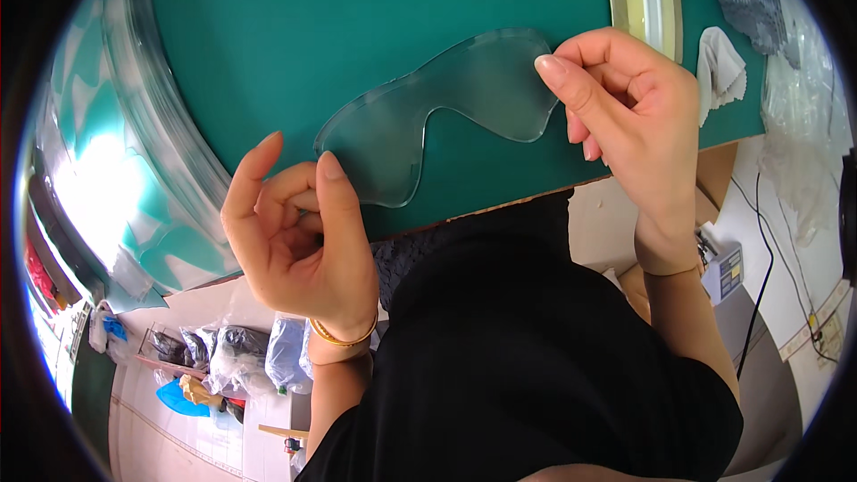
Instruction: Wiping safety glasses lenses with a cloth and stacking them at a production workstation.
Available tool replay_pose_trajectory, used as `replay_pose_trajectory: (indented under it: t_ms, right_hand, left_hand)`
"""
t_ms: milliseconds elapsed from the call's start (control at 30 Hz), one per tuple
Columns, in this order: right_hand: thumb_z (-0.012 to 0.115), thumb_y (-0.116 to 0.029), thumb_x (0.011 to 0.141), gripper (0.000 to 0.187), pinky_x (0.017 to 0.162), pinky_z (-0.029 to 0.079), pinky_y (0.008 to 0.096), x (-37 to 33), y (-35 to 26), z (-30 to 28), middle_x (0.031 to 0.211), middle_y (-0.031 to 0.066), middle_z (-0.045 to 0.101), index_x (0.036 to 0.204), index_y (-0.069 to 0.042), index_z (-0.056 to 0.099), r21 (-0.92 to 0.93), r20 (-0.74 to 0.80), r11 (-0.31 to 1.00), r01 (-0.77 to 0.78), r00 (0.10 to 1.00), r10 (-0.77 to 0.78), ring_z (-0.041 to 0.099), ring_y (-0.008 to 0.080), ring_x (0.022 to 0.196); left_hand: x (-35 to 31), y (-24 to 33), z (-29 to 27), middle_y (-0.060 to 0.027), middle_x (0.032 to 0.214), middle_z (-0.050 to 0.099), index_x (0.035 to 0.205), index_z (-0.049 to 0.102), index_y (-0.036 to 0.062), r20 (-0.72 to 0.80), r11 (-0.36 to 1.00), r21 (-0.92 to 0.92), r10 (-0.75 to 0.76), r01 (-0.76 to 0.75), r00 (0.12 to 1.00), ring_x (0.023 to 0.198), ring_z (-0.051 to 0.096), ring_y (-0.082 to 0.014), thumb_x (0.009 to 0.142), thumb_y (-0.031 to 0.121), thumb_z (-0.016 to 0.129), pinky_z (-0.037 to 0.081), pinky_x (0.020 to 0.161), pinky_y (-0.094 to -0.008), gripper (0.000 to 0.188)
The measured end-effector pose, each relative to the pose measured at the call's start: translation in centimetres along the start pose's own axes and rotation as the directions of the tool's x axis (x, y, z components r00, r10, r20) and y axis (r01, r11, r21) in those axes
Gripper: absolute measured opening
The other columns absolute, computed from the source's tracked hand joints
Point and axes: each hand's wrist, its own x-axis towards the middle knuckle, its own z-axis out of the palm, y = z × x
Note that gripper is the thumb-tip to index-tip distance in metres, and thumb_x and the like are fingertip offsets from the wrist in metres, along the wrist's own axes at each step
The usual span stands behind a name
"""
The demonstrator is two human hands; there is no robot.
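A clear, curved goggle lens (pixel 482 80) with a notch for the nose is held up over the green tabletop (pixel 375 9), tilted so that its right end is farther away. My left hand (pixel 299 241) has its left end between the thumb and bent fingers, while the index finger points up and away. At the other end, my right hand (pixel 629 98) pinches the lens's edge between thumb and index finger. The remaining right fingers are curled, partly hidden behind the thumb.
Left on the table stands a clear plastic tray (pixel 165 143) with stacked lens-shaped pieces and a bright reflection. A pale curved strip (pixel 647 0), white cloth (pixel 719 71) and crumpled clear plastic (pixel 799 116) lie right. Bagged items (pixel 241 357) sit below left; a black cable (pixel 759 277) hangs right.
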Motion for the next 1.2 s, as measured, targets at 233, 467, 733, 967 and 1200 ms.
replay_pose_trajectory:
  t_ms: [233,467,733,967,1200]
  right_hand:
    - [0.071,-0.045,0.087,0.058,0.082,0.047,0.0294,1.9,1.0,-4.9,0.124,0.0109,0.055,0.125,-0.003,0.06,-0.65,-0.508,0.75,-0.123,0.804,-0.309,0.053,0.0208,0.099]
    - [0.08,-0.023,0.079,0.053,0.073,0.048,0.0323,2.3,-4.1,-4.6,0.091,0.0142,0.063,0.116,0.005,0.054,-0.397,-0.391,0.904,-0.16,0.92,-0.009,0.062,0.0215,0.079]
    - [0.064,-0.017,0.091,0.04,0.063,0.048,0.0504,-2.1,-5.7,-0.9,0.082,0.0324,0.062,0.112,0.003,0.038,-0.395,0.05,0.914,0.088,0.996,-0.074,0.063,0.0493,0.077]
    - [0.063,-0.012,0.088,0.041,0.055,0.049,0.0496,-2.4,-3.8,-0.3,0.067,0.0274,0.062,0.113,0.007,0.036,-0.609,-0.087,0.76,0.226,0.934,-0.347,0.063,0.0458,0.065]
    - [0.059,-0.014,0.091,0.035,0.064,0.047,0.0532,-2.6,-4.1,-2.8,0.079,0.0344,0.06,0.11,0.005,0.037,-0.535,-0.187,0.837,0.118,0.949,-0.254,0.06,0.0508,0.076]
  left_hand:
    - [0.1,0.5,0.2,-0.0052,0.076,0.065,0.121,0.053,-0.0039,-0.006,1.0,-0.012,-0.015,0.015,1.0,0.055,0.05,-0.001,0.086,-0.005,0.069,0.035,0.048,-0.0123,0.038]
    - [0.0,0.1,0.7,-0.0038,0.076,0.063,0.121,0.055,-0.0029,-0.02,0.999,-0.054,-0.002,0.001,1.0,0.056,0.048,-0.0015,0.085,-0.005,0.07,0.036,0.049,-0.0133,0.039]
    - [-0.2,-0.1,0.7,-0.0038,0.076,0.062,0.121,0.055,-0.004,-0.023,0.996,-0.06,0.062,-0.063,0.998,0.056,0.048,-0.0013,0.085,-0.006,0.07,0.037,0.051,-0.0137,0.039]
    - [0.0,0.3,0.8,-0.0032,0.073,0.063,0.118,0.057,-0.0039,-0.024,0.996,-0.019,0.083,-0.083,0.996,0.055,0.047,-0.0026,0.084,-0.003,0.07,0.038,0.056,-0.0162,0.036]
    - [-0.3,0.4,0.6,-0.0022,0.07,0.064,0.116,0.059,-0.0016,-0.016,0.993,0.069,0.098,-0.097,0.995,0.054,0.049,-0.0028,0.084,0.0,0.071,0.039,0.058,-0.017,0.034]
